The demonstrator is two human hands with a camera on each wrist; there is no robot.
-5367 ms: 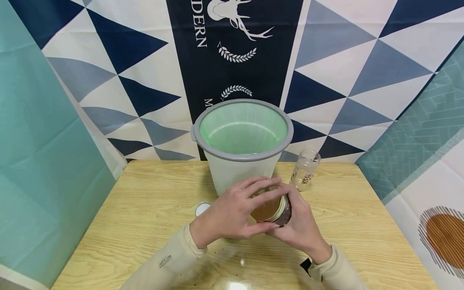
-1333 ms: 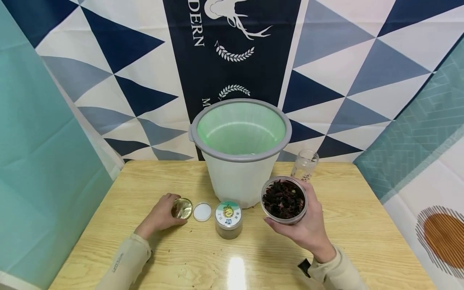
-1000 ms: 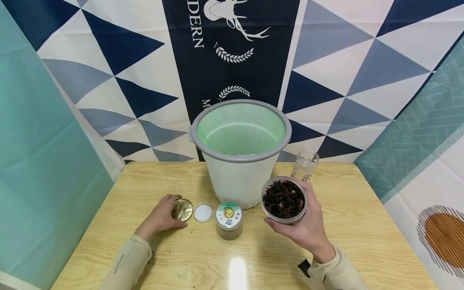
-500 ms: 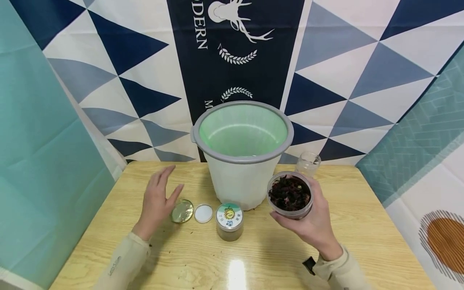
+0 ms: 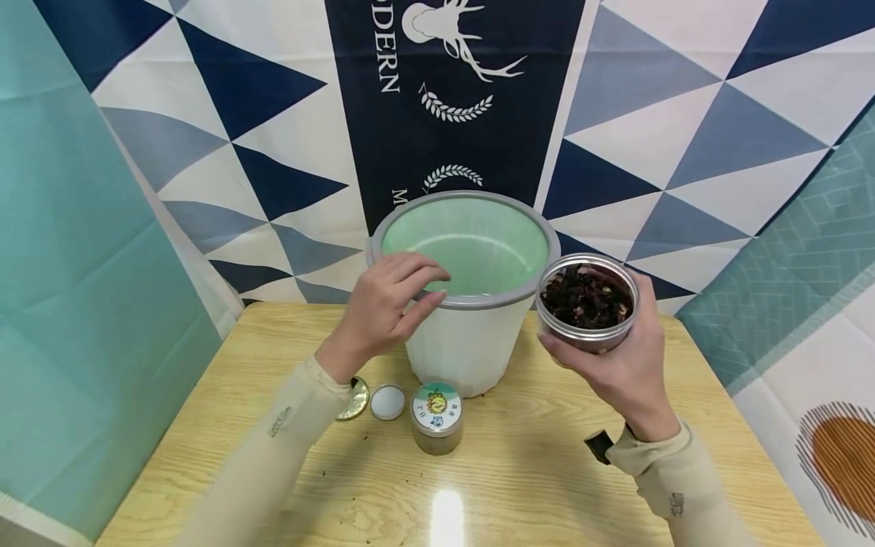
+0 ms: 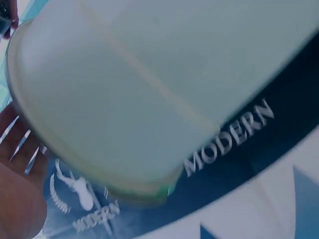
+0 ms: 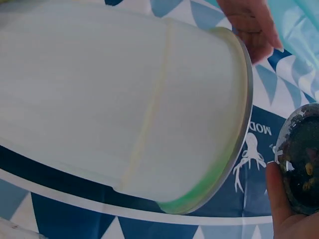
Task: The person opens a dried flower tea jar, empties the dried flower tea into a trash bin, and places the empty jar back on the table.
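The right hand [image 5: 625,365] grips a clear open jar of dark dried petals [image 5: 586,302] right of the grey-rimmed white bucket [image 5: 465,334]; the left hand [image 5: 383,311], fingers loosely curled, hides a gold lid [image 5: 357,401] on the pale wooden table [image 5: 519,471], patterned cloth behind

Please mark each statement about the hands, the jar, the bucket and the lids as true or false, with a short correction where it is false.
1. The right hand holds an open jar of dark dried pieces. True.
2. The left hand holds the gold lid. False: the lid lies on the table.
3. The bucket has a green liner. True.
4. The small labelled jar stands behind the bucket. False: it stands in front.
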